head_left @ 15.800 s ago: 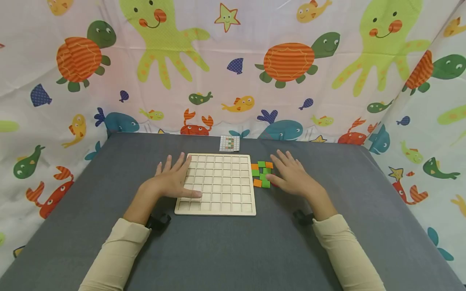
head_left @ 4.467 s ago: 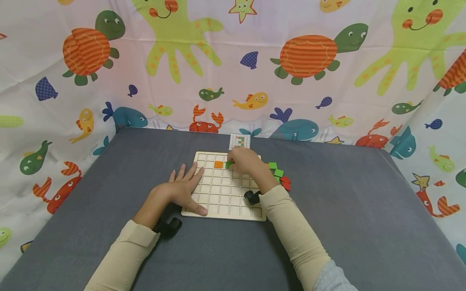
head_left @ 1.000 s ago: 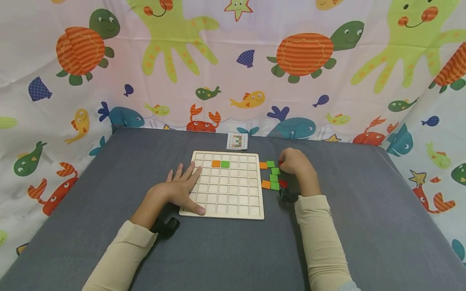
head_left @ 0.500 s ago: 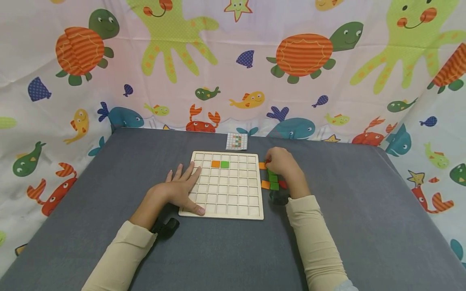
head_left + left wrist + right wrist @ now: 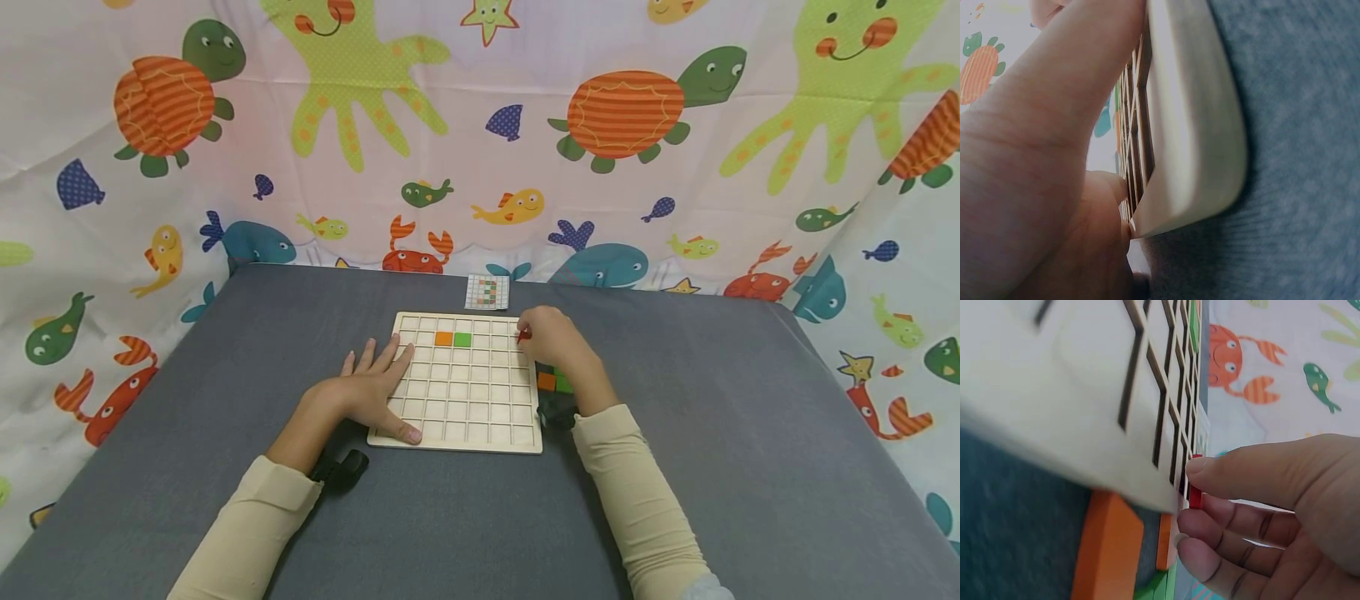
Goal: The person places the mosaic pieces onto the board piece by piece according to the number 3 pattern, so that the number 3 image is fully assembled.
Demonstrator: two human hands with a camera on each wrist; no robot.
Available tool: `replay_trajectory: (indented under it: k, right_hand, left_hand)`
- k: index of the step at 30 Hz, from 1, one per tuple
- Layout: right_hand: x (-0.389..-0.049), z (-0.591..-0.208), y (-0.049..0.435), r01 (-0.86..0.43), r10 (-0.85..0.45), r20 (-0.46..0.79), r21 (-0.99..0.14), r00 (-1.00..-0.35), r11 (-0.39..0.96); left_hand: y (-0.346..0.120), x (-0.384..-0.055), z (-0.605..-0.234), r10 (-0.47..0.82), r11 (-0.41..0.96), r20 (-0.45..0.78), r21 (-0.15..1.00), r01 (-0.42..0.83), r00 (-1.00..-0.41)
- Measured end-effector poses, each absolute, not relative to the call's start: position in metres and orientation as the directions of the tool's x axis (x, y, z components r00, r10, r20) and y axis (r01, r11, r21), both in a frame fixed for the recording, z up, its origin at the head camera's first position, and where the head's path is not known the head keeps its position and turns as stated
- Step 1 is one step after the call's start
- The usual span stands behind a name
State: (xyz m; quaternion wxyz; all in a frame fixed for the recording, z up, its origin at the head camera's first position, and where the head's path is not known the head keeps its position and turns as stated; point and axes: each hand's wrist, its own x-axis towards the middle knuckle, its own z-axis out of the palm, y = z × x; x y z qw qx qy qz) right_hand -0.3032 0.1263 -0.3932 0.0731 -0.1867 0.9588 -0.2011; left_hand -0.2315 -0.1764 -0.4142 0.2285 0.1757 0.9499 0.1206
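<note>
A pale wooden grid board (image 5: 457,408) lies on the grey cloth. My left hand (image 5: 367,396) rests with spread, straight fingers on its left edge; the left wrist view shows that hand along the rim (image 5: 1191,125). In the top part of the grid sit an orange tile (image 5: 444,339) and a green tile (image 5: 462,340), side by side. My right hand (image 5: 553,337) pinches a red tile (image 5: 1195,497) between thumb and fingers, over the board's upper right corner. Beneath that hand and wrist, partly hidden, lie orange tiles (image 5: 1110,550) and green tiles (image 5: 564,383).
A small printed card (image 5: 487,292) with a coloured grid pattern lies behind the board. The grey table cloth (image 5: 465,525) stretches around it. A curtain (image 5: 465,150) with sea animals stands at the back and sides.
My right hand has moved left from the tile pile to the board's edge with the red tile. Earlier it had set the orange and green tiles in the grid. The left hand stays put.
</note>
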Motion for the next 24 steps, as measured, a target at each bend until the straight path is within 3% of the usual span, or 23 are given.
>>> replay_trajectory:
  k: [10, 24]
  right_hand:
    - [-0.303, -0.398, 0.110, -0.428, -0.469, -0.014, -0.384, -0.883, 0.818]
    - [-0.303, -0.403, 0.099, -0.509, -0.540, 0.055, -0.426, -0.840, 0.748]
  left_hand:
    - [-0.176, -0.233, -0.414, 0.385, 0.911, -0.401, 0.308, 0.274, -0.831]
    - [-0.176, -0.232, -0.412, 0.388, 0.910, -0.397, 0.311, 0.276, -0.832]
